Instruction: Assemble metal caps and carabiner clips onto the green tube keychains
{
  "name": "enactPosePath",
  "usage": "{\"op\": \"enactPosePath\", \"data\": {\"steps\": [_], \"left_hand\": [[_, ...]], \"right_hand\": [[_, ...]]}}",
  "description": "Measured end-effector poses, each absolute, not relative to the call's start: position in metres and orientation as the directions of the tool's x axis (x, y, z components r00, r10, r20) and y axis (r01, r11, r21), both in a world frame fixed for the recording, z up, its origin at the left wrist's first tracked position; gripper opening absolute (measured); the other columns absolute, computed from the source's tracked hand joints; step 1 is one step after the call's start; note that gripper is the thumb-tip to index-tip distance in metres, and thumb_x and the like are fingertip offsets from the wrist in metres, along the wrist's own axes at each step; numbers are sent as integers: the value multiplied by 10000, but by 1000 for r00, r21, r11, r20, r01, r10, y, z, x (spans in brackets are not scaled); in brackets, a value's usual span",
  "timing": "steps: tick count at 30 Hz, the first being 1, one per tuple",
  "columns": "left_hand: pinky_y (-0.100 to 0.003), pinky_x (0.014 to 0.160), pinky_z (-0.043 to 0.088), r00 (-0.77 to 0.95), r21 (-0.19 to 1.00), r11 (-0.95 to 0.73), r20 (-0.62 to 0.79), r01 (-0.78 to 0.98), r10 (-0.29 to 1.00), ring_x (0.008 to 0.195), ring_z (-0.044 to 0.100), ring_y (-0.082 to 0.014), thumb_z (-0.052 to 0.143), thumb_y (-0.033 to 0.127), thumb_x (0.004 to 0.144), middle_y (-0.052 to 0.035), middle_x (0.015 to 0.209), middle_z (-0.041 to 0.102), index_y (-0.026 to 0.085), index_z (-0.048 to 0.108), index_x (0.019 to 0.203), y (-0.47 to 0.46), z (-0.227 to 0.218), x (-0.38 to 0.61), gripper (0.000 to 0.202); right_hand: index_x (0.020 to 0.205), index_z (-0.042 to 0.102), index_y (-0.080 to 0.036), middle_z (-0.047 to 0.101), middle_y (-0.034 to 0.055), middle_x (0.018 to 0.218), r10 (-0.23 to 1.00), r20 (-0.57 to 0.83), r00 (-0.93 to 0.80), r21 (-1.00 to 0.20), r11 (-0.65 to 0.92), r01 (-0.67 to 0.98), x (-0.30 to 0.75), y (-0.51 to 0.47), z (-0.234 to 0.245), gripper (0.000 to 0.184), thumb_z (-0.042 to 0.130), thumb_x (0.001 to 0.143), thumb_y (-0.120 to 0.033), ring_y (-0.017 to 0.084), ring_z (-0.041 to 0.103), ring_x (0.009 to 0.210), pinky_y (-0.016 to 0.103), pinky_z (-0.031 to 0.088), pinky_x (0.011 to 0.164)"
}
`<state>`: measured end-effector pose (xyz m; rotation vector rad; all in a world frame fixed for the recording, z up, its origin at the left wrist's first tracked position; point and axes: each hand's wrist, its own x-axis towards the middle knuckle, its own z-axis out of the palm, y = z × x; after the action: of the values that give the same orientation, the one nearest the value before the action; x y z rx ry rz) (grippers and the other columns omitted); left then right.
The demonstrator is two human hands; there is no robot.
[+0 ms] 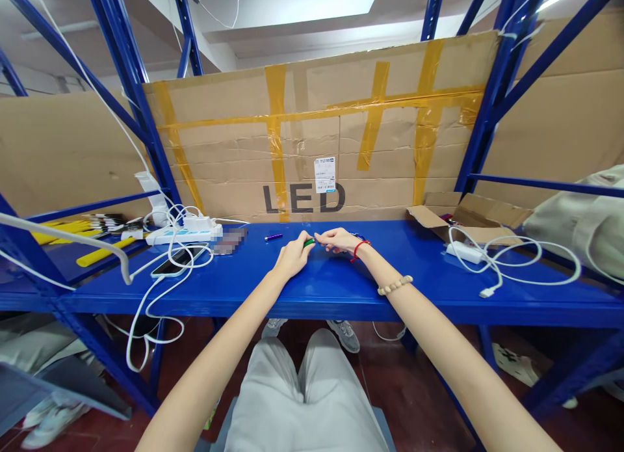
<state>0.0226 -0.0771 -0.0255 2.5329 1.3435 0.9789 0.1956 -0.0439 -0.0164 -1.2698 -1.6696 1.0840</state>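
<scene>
The left hand (292, 257) grips a green piece (309, 242), right hand (340, 241) just beside

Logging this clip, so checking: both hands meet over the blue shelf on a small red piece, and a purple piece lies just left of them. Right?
Not quite: in the head view the small piece between the left hand and right hand is green, not red. They do meet over the blue shelf, with the purple piece just left of them.

both arms stretch forward; left grip (294, 257) curled shut, right grip (338, 241) pinched, their fingertips almost meeting.
</scene>
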Motion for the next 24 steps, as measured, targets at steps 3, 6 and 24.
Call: {"op": "enactPosePath", "data": {"steps": [3, 6, 24], "left_hand": [[-273, 700, 447, 388, 384, -592, 489, 708, 781, 852, 630, -202, 390, 278, 890, -12, 899, 664, 253, 473, 1011, -78, -25, 23, 148], [-276, 709, 449, 383, 387, -590, 492, 709, 782, 858, 629, -204, 397, 279, 888, -11, 919, 663, 255, 477, 1011, -78, -25, 23, 148], [-253, 674, 438, 499, 405, -693, 488, 597, 716, 681, 610, -164, 378, 255, 882, 6, 712, 616, 225, 438, 893, -72, -31, 20, 67]], "right_hand": [[651, 641, -167, 626, 24, 759, 972, 74, -224, -937, 145, 317, 196, -43, -17, 425, 747, 506, -552, 54, 512, 524, 128, 338, 384], [693, 652, -170, 630, 32, 788, 969, 69, -239, -940, 143, 309, 196, -42, -18, 437, 741, 513, -558, 54, 515, 528, 126, 345, 390], [623, 619, -127, 602, 33, 657, 926, 77, -369, -917, 211, 338, 198, -51, -17, 458, 704, 568, -574, 54, 494, 470, 147, 344, 384]]}}
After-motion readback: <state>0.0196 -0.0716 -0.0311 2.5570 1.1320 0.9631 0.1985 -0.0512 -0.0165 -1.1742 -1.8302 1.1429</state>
